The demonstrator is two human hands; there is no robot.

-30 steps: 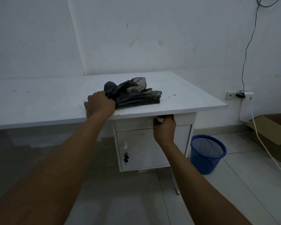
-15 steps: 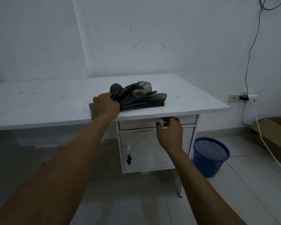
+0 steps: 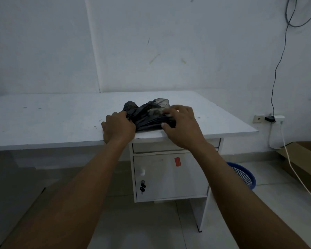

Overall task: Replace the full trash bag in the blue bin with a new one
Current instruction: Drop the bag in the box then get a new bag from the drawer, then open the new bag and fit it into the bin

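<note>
A crumpled black trash bag (image 3: 147, 115) lies near the front edge of the white desk (image 3: 52, 121). My left hand (image 3: 118, 127) holds the bag's left end with curled fingers. My right hand (image 3: 182, 124) lies over the bag's right end, fingers bent down around it and thumb against its front. The blue mesh bin (image 3: 244, 176) stands on the floor to the right of the desk's cabinet, partly hidden by my right forearm; what it holds cannot be seen.
Under the desk sits a white cabinet (image 3: 169, 177) with a shut drawer, a door with keys in its lock and a red sticker. A cardboard box (image 3: 305, 159) lies at the right wall. A white cable (image 3: 294, 169) hangs from a wall socket.
My right hand left the drawer front and rose onto the desk, landing on the right end of the black bag. My left hand stayed on the bag's left end.
</note>
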